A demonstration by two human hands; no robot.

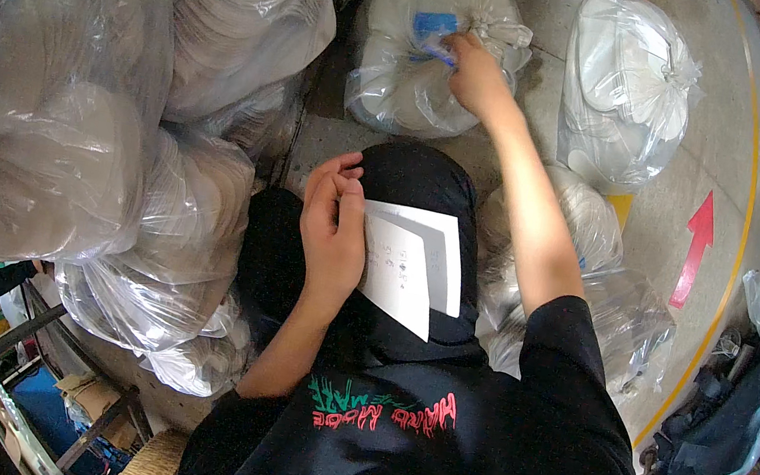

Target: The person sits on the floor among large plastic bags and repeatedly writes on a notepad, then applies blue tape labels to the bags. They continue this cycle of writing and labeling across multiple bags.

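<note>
My left hand (335, 221) is closed, its fingers curled, on a folded white sheet of paper (397, 270) with handwriting on it. The paper stands partly open above my black-clad leg. My right arm stretches forward, and my right hand (475, 73) rests at the top of a knotted clear plastic bag (392, 92) full of pale rounded pieces. Its fingers are bent together beside a blue patch (434, 24) and a thin blue strip near the knot. What those fingertips pinch, if anything, is too small to make out.
Large clear bags (58, 91) of stacked flat pieces are piled at the left. Another knotted bag (623, 87) stands at the right, with further bags (623, 318) below it. A red arrow (696, 247) and a yellow line mark the floor. A metal frame (16, 340) stands lower left.
</note>
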